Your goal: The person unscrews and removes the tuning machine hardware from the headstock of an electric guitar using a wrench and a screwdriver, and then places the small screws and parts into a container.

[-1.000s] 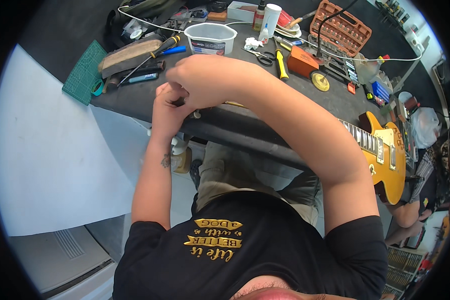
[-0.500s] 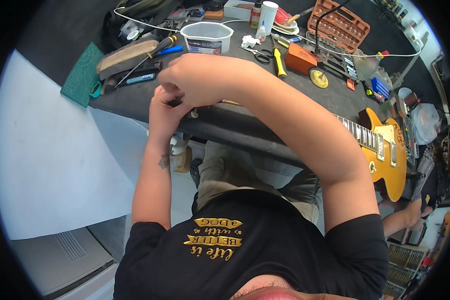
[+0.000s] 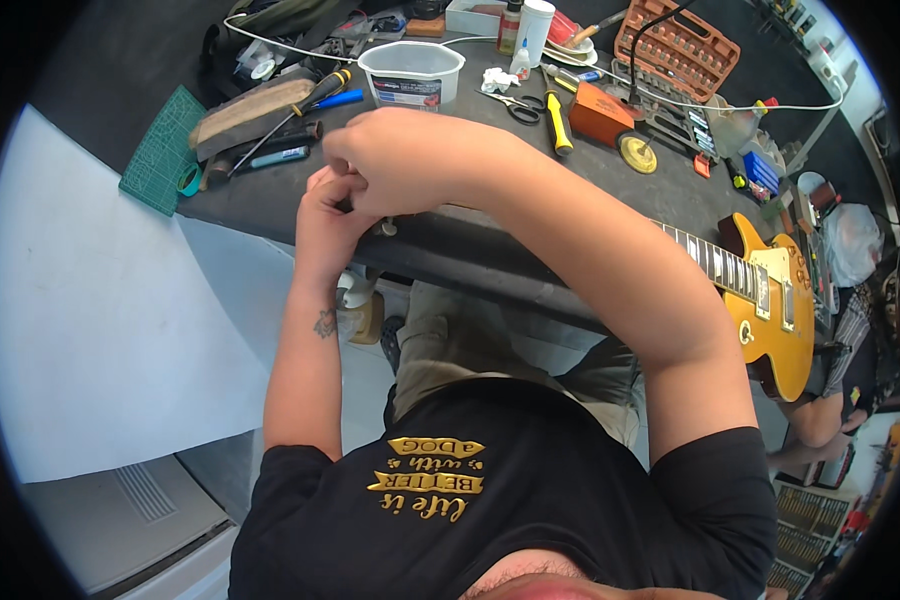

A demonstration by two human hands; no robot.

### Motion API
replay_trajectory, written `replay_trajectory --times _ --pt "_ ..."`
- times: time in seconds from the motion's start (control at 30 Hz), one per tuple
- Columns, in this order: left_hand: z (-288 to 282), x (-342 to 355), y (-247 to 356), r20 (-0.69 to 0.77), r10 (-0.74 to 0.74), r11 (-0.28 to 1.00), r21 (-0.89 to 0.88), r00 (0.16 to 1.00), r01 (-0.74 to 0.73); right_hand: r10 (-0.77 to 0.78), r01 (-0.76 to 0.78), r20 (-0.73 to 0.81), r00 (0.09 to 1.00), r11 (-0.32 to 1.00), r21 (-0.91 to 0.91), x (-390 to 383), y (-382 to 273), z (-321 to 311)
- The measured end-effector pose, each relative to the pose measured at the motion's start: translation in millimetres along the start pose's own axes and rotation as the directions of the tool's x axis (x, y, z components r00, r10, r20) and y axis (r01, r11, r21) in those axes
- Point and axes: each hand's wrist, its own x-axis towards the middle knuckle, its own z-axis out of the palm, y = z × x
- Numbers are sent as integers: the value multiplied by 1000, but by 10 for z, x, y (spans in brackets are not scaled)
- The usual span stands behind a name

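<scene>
A gold electric guitar (image 3: 780, 300) lies along the bench's front edge, its neck (image 3: 700, 250) running left beneath my right forearm. My right hand (image 3: 400, 160) arches over my left hand (image 3: 325, 210), fingers bent and touching it, at the neck's far end. Both hands are closed, but what their fingertips hold is hidden. A small metal knob (image 3: 386, 227) shows just below them. Behind my hands are a clear plastic tub (image 3: 410, 65) and a long screwdriver (image 3: 315, 100).
The dark bench (image 3: 670, 190) carries scissors (image 3: 525, 110), a yellow-handled tool (image 3: 557, 125), an orange block (image 3: 600, 115), an open socket case (image 3: 680, 50) and a green cutting mat (image 3: 158, 150). A white panel (image 3: 100, 300) stands at left. A co-worker's arm (image 3: 815, 420) shows at far right.
My hands have shifted slightly left, still together at the same place, with small finger movements. The bench items sit slightly further left and up in view. The co-worker's arm at right has moved.
</scene>
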Motion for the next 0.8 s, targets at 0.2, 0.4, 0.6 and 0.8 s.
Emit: replay_trajectory --times 0.2,0.4,0.6,0.8 --pt "-15 25 23 19 -63 997 54 998 62 15 3 110 994 987 -159 74 77 -4" --pt "3 2 -109 48 -85 987 -135 995 91 -34 33 7 999 993 111 6 97 84" --pt "-185 59 18 -86 -147 852 -518 985 82 -44 139 -573 819 982 124 -342 201 -106" --pt "-758 -31 922 -167 69 574 -799 984 -176 17 341 -964 264 933 110 -2067 -51 -877"
